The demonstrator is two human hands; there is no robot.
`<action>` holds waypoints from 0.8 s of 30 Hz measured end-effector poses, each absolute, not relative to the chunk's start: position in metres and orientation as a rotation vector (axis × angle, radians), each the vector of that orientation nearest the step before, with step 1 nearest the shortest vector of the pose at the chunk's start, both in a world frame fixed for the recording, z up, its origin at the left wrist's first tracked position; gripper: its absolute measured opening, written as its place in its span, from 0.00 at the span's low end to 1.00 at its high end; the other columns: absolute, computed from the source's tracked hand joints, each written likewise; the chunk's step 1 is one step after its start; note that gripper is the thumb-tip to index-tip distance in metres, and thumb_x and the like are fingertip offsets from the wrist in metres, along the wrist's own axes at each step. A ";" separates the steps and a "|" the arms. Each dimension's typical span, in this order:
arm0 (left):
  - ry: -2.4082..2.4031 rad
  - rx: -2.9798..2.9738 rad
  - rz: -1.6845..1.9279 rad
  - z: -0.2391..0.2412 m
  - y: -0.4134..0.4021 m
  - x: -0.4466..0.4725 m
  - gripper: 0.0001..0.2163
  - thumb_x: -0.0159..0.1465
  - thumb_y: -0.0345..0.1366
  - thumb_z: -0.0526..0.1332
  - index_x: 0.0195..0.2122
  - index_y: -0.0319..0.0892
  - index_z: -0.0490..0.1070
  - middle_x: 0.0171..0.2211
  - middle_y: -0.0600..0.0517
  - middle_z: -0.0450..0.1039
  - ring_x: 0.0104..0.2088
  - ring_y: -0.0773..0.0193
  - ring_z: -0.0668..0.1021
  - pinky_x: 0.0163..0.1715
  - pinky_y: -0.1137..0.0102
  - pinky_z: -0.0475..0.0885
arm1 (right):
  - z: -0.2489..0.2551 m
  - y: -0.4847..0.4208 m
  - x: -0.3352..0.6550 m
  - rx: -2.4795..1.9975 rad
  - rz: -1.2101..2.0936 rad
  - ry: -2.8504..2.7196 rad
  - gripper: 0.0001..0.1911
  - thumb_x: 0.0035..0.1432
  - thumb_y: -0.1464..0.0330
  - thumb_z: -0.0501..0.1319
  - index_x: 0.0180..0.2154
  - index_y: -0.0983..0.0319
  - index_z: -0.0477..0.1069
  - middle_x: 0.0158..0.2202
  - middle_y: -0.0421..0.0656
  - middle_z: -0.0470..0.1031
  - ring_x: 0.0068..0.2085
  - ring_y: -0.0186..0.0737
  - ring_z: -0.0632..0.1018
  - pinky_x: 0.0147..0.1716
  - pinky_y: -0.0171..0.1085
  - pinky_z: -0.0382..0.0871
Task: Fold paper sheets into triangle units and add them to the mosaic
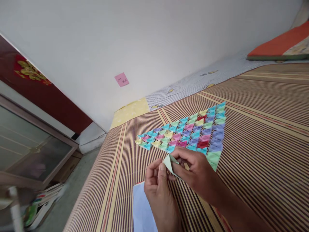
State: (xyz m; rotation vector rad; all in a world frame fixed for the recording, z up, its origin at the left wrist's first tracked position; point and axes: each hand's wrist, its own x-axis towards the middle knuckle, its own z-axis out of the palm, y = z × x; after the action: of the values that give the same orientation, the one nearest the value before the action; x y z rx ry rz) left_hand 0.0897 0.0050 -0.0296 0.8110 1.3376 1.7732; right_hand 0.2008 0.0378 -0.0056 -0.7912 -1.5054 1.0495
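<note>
Both my hands meet over a striped bamboo mat point(253, 135). My left hand point(158, 185) and my right hand point(195, 172) are closed in a pinch on one small pale green folded paper piece point(169, 162), held just above the mat. Right behind it lies a flat triangular patchwork of many small folded paper pieces point(193, 132) in blue, green, pink, purple, yellow and red. A light blue sheet of paper point(141, 206) lies on the mat under my left wrist.
A white wall rises behind the mat with a pink sticky note point(121, 79) on it. An orange cushion point(280, 43) sits at the far right. A glass-door cabinet point(31, 145) and stacked books point(41, 206) stand on the floor at left.
</note>
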 end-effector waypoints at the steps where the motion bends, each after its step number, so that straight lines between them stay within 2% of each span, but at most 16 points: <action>1: 1.432 0.854 1.816 -0.028 0.004 0.092 0.13 0.62 0.44 0.70 0.40 0.42 0.74 0.31 0.54 0.73 0.29 0.67 0.75 0.33 0.73 0.72 | -0.007 0.038 0.199 -0.810 0.961 -1.512 0.09 0.62 0.73 0.61 0.29 0.60 0.72 0.26 0.37 0.70 0.28 0.34 0.69 0.27 0.33 0.61; 5: 1.591 1.110 1.894 -0.021 -0.004 0.101 0.11 0.63 0.44 0.68 0.38 0.43 0.71 0.35 0.51 0.73 0.32 0.64 0.76 0.33 0.72 0.72 | -0.014 0.039 0.195 -0.870 0.751 -1.488 0.09 0.64 0.73 0.60 0.30 0.60 0.73 0.28 0.38 0.71 0.30 0.36 0.71 0.30 0.34 0.63; 7: 1.576 1.170 1.826 -0.019 -0.007 0.104 0.11 0.63 0.42 0.67 0.41 0.43 0.72 0.36 0.51 0.74 0.31 0.64 0.76 0.32 0.72 0.73 | -0.018 0.040 0.194 -0.870 0.719 -1.477 0.08 0.63 0.75 0.59 0.32 0.60 0.74 0.30 0.39 0.73 0.32 0.37 0.74 0.32 0.34 0.66; 11: 1.598 1.201 1.784 -0.020 -0.009 0.101 0.07 0.66 0.38 0.64 0.42 0.43 0.72 0.34 0.51 0.74 0.31 0.65 0.77 0.32 0.73 0.73 | -0.020 0.042 0.195 -0.777 0.694 -1.492 0.14 0.60 0.80 0.57 0.38 0.59 0.77 0.34 0.40 0.75 0.36 0.39 0.77 0.36 0.35 0.69; 15: 1.488 1.080 1.853 -0.022 -0.006 0.092 0.08 0.62 0.39 0.68 0.38 0.42 0.73 0.30 0.52 0.75 0.29 0.64 0.79 0.30 0.73 0.75 | -0.015 0.042 0.199 -0.660 0.782 -1.508 0.17 0.59 0.81 0.55 0.39 0.58 0.77 0.36 0.40 0.76 0.39 0.37 0.78 0.38 0.34 0.70; 18: 1.411 0.913 1.893 -0.022 -0.003 0.089 0.10 0.58 0.39 0.71 0.36 0.42 0.75 0.32 0.51 0.78 0.33 0.62 0.81 0.34 0.72 0.77 | -0.012 0.041 0.206 -0.614 0.838 -1.533 0.16 0.58 0.81 0.56 0.39 0.58 0.77 0.38 0.40 0.77 0.43 0.37 0.79 0.42 0.34 0.72; 24: 1.443 0.901 1.869 -0.020 -0.002 0.087 0.09 0.56 0.40 0.72 0.34 0.41 0.79 0.32 0.49 0.80 0.34 0.59 0.82 0.36 0.70 0.78 | -0.014 0.044 0.211 -0.603 0.702 -1.607 0.16 0.60 0.81 0.55 0.36 0.59 0.78 0.39 0.41 0.78 0.44 0.37 0.79 0.44 0.33 0.72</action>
State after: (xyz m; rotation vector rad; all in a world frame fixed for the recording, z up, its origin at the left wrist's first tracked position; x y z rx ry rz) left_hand 0.0874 -0.0019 -0.0200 0.9014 1.4430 1.8689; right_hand 0.2109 0.0436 -0.0137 -0.6032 -1.6067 0.7017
